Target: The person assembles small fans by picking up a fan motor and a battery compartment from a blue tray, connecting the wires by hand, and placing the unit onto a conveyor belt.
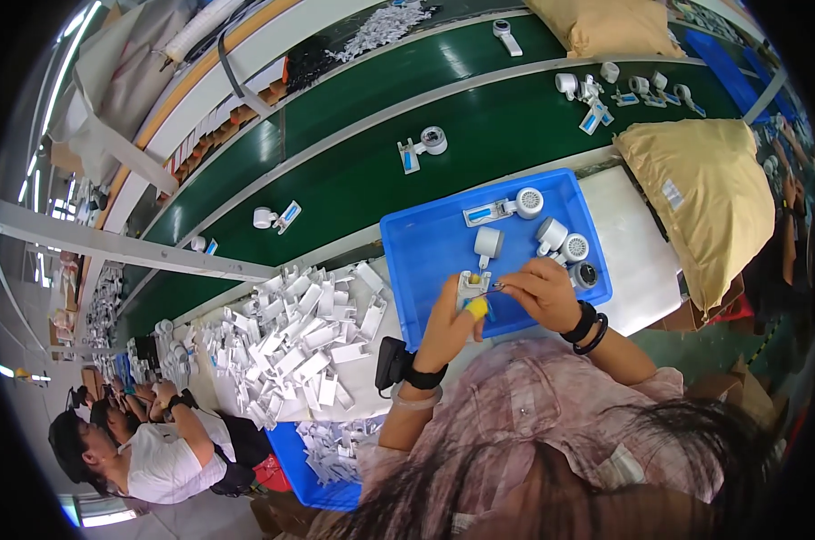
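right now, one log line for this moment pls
left hand: holds yellow-handled tool | right hand: pinches thin wire at white part | under hands: blue tray | beside: pile of white parts

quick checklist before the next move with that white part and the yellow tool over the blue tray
1. White part held firm in left hand: ok, fingers wrap it from below.
2. Yellow-handled tool in the same hand: ok, but which fingers grip it cannot tell.
3. Right hand pinching a thin piece at the part's top edge: ok; what the piece is, cannot tell.
4. Work held over the blue tray: ok, a dropped piece would likely land in it.
5. Finished white units in the tray stay apart from the hands: ok.
6. Pile of white housings at the left within reach: ok.
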Available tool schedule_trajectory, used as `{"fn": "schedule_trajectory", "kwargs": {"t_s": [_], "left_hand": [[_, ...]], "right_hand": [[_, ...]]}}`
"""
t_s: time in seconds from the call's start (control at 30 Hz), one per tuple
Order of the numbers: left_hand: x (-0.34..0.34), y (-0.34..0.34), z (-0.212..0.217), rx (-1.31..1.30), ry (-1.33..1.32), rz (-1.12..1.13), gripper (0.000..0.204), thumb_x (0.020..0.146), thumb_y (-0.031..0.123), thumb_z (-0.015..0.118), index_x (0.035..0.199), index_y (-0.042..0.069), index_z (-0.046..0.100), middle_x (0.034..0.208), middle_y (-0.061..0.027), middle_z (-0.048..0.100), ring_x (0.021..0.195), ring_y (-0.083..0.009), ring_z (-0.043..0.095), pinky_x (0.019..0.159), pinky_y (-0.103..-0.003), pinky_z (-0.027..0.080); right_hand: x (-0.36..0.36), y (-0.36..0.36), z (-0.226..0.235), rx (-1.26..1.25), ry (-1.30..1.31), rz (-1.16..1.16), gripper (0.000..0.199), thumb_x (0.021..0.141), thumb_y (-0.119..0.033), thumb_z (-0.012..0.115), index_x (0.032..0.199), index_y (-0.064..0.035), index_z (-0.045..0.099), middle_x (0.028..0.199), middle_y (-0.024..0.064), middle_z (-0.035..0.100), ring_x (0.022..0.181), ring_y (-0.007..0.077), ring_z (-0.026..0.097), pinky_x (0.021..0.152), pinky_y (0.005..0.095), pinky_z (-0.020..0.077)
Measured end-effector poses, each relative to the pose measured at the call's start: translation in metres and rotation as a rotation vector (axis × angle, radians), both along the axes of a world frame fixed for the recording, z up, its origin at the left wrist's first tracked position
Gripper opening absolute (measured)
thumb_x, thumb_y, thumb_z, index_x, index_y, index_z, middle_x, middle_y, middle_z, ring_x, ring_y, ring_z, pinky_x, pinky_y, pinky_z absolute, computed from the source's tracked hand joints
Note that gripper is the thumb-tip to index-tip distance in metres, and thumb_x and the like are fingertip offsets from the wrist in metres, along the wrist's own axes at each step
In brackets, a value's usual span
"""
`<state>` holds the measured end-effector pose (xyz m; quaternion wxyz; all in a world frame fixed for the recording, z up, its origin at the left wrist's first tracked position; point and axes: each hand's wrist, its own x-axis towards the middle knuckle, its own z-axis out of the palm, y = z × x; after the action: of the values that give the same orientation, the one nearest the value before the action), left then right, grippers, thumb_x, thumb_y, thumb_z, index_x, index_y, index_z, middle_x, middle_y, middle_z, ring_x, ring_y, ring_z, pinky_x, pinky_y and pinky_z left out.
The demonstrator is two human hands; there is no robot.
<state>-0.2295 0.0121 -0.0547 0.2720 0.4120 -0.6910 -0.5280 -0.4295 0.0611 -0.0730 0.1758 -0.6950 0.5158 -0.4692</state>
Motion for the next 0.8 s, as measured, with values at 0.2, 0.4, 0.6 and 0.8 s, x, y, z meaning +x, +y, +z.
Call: {"fn": "schedule_trajectory", "kwargs": {"t_s": [0.2,0.4,0.6,0.8], "left_hand": [[-0.006,0.006,-0.005,0.403,0.276,-0.014,0.023,0.099,0.014,0.038,0.118,0.004,0.046,0.084,-0.0076,0.058,0.062,-0.0114,0.057,0.050,-0.025,0.049],[-0.011,0.016,-0.007,0.422,0.304,0.083,0.025,0.094,0.007,0.040,0.118,0.001,0.045,0.086,-0.0091,0.059,0.063,-0.0116,0.057,0.053,-0.026,0.050],[-0.012,0.028,-0.001,0.382,0.430,0.018,0.031,0.086,-0.002,0.042,0.117,-0.002,0.043,0.086,-0.0086,0.058,0.063,-0.0119,0.056,0.053,-0.026,0.050],[-0.010,0.033,0.001,0.252,0.359,-0.025,0.032,0.086,-0.001,0.043,0.118,-0.002,0.043,0.088,-0.0081,0.058,0.066,-0.0113,0.056,0.057,-0.025,0.048]], "right_hand": [[0.011,0.011,0.002,-0.040,0.014,-0.050,0.018,0.080,0.000,0.067,0.097,-0.0037,0.062,0.079,0.0085,0.057,0.069,0.0224,0.055,0.061,0.0324,0.0436],[0.016,0.018,0.006,-0.015,-0.131,-0.029,0.016,0.081,0.002,0.065,0.095,-0.0046,0.062,0.088,0.0097,0.062,0.079,0.0248,0.059,0.068,0.0308,0.0458],[0.013,0.017,0.009,-0.127,-0.055,0.038,0.021,0.076,0.004,0.068,0.094,-0.0053,0.064,0.094,0.0086,0.064,0.082,0.0261,0.059,0.072,0.0351,0.0461],[0.015,0.020,0.009,-0.175,-0.055,0.011,0.023,0.070,0.004,0.072,0.090,-0.0066,0.066,0.091,0.0065,0.063,0.081,0.0251,0.057,0.071,0.0347,0.0448]]}}
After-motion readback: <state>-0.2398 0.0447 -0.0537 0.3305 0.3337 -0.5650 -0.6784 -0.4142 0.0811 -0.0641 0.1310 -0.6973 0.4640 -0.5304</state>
